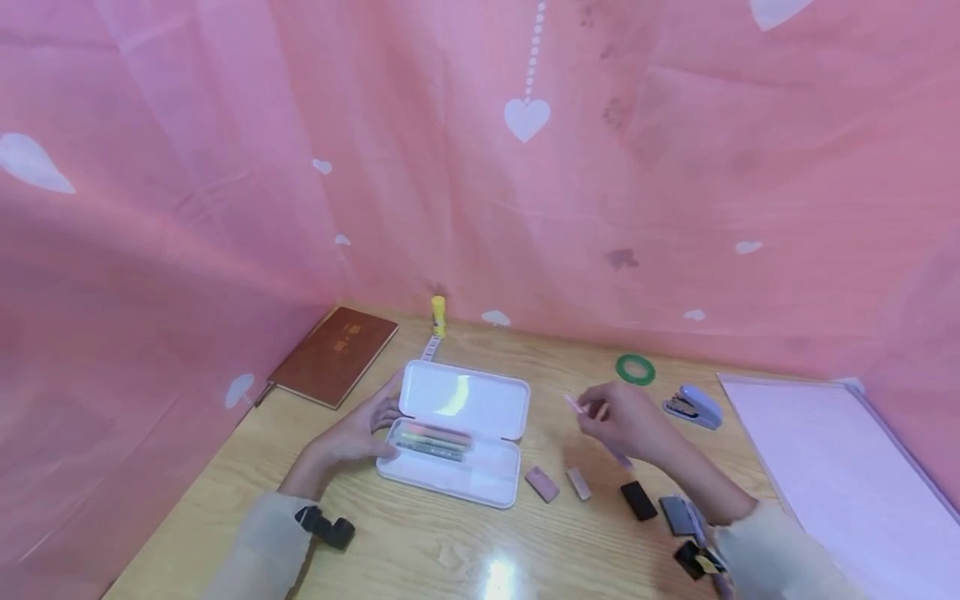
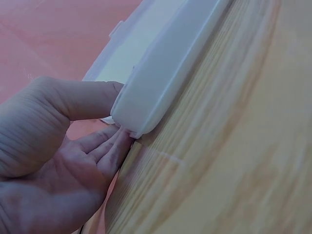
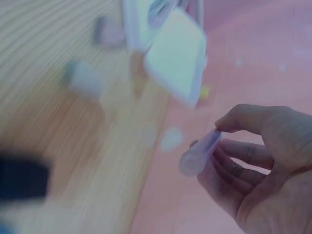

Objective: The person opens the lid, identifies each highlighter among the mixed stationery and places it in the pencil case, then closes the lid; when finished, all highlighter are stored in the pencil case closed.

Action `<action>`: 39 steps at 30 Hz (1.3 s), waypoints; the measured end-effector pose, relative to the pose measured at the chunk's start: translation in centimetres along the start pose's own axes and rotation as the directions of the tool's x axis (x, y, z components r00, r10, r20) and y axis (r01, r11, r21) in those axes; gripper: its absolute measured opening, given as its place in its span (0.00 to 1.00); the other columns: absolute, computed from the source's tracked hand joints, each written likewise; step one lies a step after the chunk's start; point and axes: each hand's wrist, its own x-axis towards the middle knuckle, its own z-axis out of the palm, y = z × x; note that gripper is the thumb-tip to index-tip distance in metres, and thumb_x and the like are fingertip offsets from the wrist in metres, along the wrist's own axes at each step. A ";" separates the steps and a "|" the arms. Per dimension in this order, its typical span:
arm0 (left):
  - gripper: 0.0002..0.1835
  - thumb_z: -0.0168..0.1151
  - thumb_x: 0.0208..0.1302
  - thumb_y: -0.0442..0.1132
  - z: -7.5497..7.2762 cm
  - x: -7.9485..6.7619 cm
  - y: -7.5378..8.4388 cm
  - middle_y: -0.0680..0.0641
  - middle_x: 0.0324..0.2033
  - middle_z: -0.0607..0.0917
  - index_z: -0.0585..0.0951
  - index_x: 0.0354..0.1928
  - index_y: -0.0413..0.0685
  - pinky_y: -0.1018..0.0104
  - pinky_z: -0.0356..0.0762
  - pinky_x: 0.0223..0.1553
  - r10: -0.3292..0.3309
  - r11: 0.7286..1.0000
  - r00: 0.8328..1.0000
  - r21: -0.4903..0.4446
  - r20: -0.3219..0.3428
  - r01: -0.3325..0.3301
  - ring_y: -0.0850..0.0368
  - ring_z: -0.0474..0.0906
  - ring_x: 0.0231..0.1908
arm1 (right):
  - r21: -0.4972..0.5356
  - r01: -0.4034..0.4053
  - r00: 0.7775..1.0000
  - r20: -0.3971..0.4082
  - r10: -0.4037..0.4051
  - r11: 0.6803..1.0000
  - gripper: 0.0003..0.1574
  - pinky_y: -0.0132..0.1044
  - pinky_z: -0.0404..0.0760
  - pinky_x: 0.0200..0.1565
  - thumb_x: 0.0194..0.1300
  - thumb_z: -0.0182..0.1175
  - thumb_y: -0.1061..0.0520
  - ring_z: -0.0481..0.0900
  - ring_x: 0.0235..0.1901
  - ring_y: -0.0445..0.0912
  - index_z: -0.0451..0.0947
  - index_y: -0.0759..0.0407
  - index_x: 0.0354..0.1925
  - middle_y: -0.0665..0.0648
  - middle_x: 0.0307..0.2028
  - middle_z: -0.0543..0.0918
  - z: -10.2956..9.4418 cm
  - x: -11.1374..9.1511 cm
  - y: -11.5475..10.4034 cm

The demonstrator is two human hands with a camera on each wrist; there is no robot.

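Observation:
A white pencil case (image 1: 480, 486) lies opened on the table, its lid (image 1: 487, 404) folded back. Inside its left part are several pens (image 1: 435, 442). My left hand (image 1: 360, 425) holds the case's left end; in the left wrist view the thumb (image 2: 92, 100) sits on the case's rim, with other fingers low against its end. To the right of the case, my right hand (image 1: 621, 421) pinches a slim pale pink-purple pen (image 3: 202, 153) between thumb and fingers, above the table. The pen's exact kind is blurred.
Small pink (image 1: 542, 484), beige (image 1: 578, 483), black (image 1: 639, 501) and grey blocks (image 1: 677, 516) lie in front. A green tape roll (image 1: 635, 369), stapler (image 1: 693, 406) and white board (image 1: 840, 450) are rightward. Behind left stand a brown notebook (image 1: 333, 357), yellow glue stick (image 1: 438, 317) and ruler (image 1: 431, 348).

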 end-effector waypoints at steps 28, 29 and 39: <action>0.65 0.66 0.44 0.19 1.1 0.7 2.7 0.38 0.66 0.65 0.36 0.74 0.64 0.48 0.58 0.67 0.006 1.000 0.998 -0.017 0.057 -0.005 0.43 0.63 0.64 | -0.028 0.226 0.954 0.207 -0.215 0.974 0.02 0.27 0.73 0.27 0.56 0.66 0.60 0.73 0.23 0.39 0.85 0.56 0.30 0.46 0.22 0.81 13.3 10.4 -10.0; 0.65 0.66 0.43 0.18 1.0 0.7 2.8 0.38 0.65 0.66 0.35 0.74 0.63 0.48 0.58 0.67 0.007 1.000 0.998 -0.018 0.057 -0.006 0.43 0.63 0.64 | -0.036 0.231 0.954 0.202 -0.220 0.972 0.01 0.27 0.72 0.28 0.56 0.66 0.60 0.73 0.24 0.39 0.85 0.55 0.30 0.46 0.22 0.81 13.5 10.4 -10.0; 0.66 0.68 0.44 0.21 1.0 0.6 1.2 0.41 0.60 0.71 0.37 0.73 0.71 0.51 0.61 0.66 -0.025 1.000 0.999 0.003 0.043 0.025 0.47 0.66 0.62 | -0.037 0.198 0.967 0.171 -0.189 0.980 0.14 0.30 0.77 0.31 0.56 0.67 0.51 0.77 0.28 0.39 0.84 0.56 0.39 0.48 0.27 0.84 11.5 9.1 -9.3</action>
